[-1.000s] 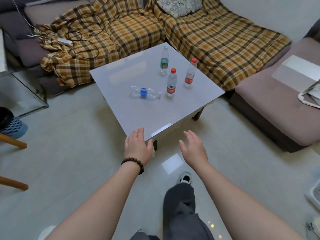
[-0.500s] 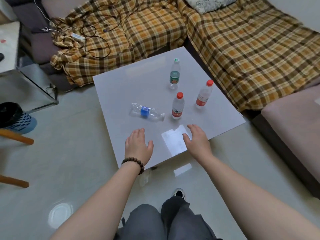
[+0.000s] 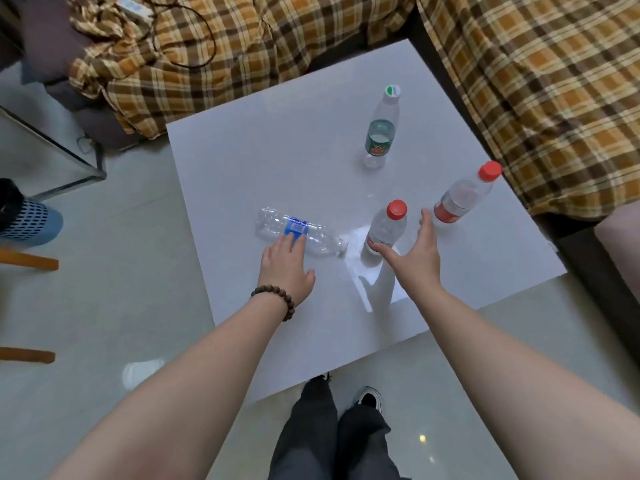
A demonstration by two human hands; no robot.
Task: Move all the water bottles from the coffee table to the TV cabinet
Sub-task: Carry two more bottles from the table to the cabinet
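Observation:
Several water bottles are on the white coffee table [image 3: 277, 161]. A crushed clear bottle with a blue label [image 3: 298, 232] lies on its side; my left hand [image 3: 285, 268], open, has its fingertips on that label. A red-capped bottle [image 3: 387, 226] stands upright just past my right hand [image 3: 412, 252], whose spread fingers curve around its base without closing. A second red-capped bottle [image 3: 465, 194] stands farther right. A green-labelled bottle [image 3: 381, 129] stands at the back. The TV cabinet is out of view.
A sofa under a plaid blanket [image 3: 519, 81] wraps the table's far and right sides, with cables [image 3: 180, 36] lying on it. A glass side table [image 3: 52, 150] and a blue bin [image 3: 24, 220] stand at the left. My legs [image 3: 332, 438] touch the table's near edge.
I have stepped up to the table. Both hands moved forward from its near edge: the left onto the lying bottle, the right up to the nearer red-capped bottle.

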